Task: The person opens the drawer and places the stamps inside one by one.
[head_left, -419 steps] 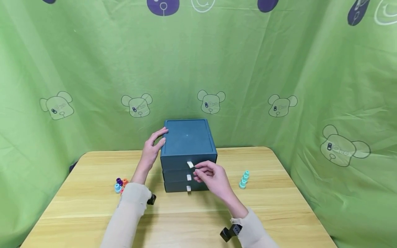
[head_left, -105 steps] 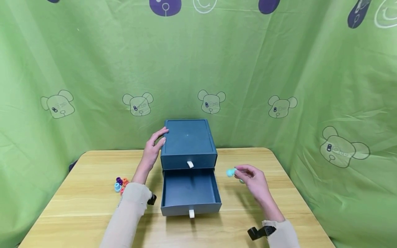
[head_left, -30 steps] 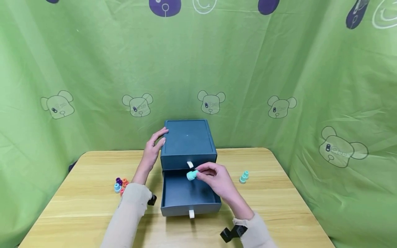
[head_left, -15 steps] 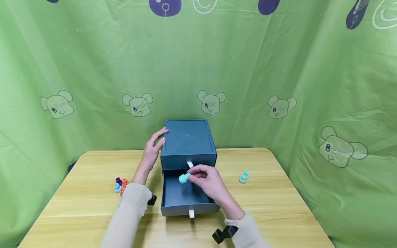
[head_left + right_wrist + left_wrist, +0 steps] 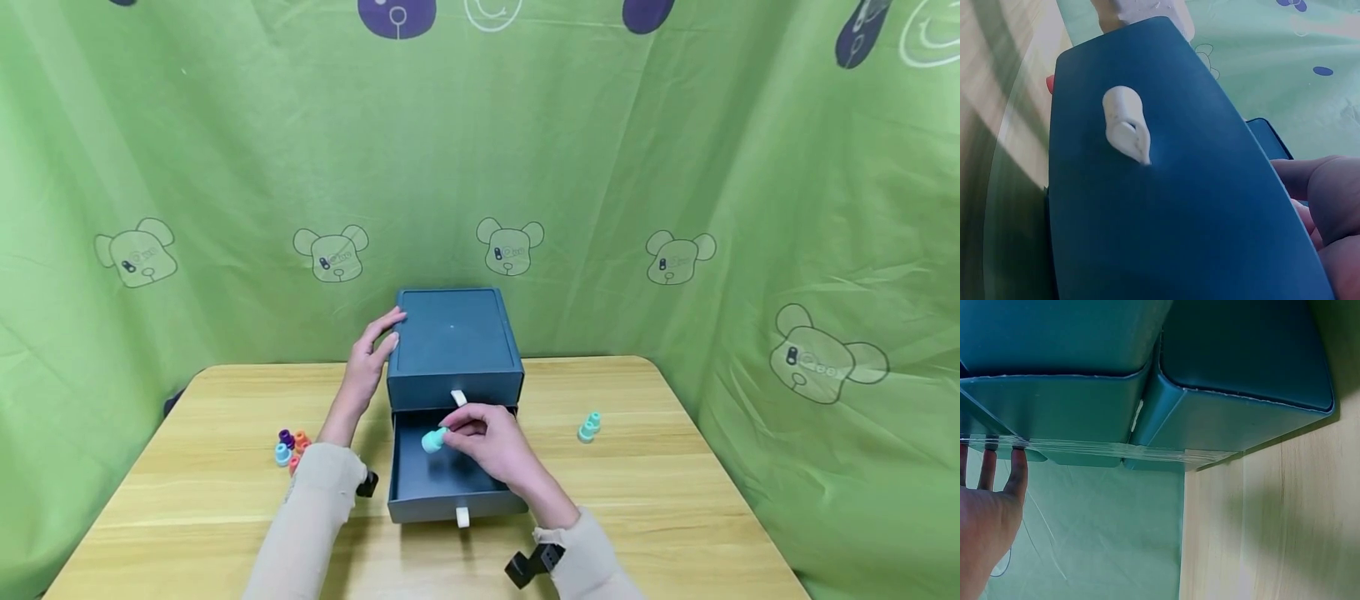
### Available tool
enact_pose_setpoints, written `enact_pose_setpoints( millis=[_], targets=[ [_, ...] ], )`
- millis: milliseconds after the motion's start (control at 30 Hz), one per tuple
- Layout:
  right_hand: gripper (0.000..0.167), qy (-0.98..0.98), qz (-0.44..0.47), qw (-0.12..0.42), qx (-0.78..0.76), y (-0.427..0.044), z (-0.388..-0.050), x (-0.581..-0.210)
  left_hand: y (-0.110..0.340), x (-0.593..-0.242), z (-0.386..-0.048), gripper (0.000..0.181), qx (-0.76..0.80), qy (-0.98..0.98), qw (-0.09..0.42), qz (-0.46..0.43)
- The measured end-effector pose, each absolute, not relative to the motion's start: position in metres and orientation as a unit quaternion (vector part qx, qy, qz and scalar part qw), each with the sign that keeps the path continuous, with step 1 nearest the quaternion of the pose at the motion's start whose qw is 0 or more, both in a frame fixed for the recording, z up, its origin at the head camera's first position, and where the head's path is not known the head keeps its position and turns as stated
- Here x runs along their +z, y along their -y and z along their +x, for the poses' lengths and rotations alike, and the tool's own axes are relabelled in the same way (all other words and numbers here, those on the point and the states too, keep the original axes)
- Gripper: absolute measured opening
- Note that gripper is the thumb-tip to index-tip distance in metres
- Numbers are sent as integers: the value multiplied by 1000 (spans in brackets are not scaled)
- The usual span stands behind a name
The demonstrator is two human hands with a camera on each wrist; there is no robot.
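My left hand (image 5: 363,368) rests against the left side of a dark blue drawer cabinet (image 5: 453,333); in the left wrist view, its fingers (image 5: 1017,472) touch the cabinet's side. A lower drawer (image 5: 491,503) is pulled out below the top one. Over that drawer, my right hand (image 5: 495,446) pinches a turquoise peg (image 5: 432,442) between thumb and fingertips, its wider end pointing left. The right wrist view shows the drawer front (image 5: 1166,212) with its white pull tab (image 5: 1125,122), while the peg is out of sight there.
Two more turquoise pegs (image 5: 588,428) stand on the wooden table (image 5: 660,500) to the right. Left of the cabinet, partly behind my left sleeve, is a cluster of purple, orange, red and light blue pegs (image 5: 282,454). A green curtain (image 5: 585,167) hangs behind.
The drawer was pulled out and one turquoise peg picked up from the right. Over the last second my right hand has carried it left and lower over the drawer. My left hand stays put.
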State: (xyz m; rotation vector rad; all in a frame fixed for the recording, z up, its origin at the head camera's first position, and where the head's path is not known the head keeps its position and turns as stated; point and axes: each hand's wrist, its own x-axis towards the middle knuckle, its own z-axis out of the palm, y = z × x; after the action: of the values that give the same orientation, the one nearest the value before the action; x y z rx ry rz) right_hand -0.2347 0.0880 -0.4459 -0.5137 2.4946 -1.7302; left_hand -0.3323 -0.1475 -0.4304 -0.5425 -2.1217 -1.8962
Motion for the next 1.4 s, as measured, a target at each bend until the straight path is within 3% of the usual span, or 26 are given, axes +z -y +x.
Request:
enact_pose_setpoints(
  millis=[500, 1400],
  targets=[
    [11, -840, -184, 65, -505, -77, -237, -447, 149, -433, -336, 42, -655, 721, 128, -188],
    [7, -871, -199, 77, -442, -65, -239, -449, 150, -432, -332, 44, -642, 733, 125, -187]
  ],
)
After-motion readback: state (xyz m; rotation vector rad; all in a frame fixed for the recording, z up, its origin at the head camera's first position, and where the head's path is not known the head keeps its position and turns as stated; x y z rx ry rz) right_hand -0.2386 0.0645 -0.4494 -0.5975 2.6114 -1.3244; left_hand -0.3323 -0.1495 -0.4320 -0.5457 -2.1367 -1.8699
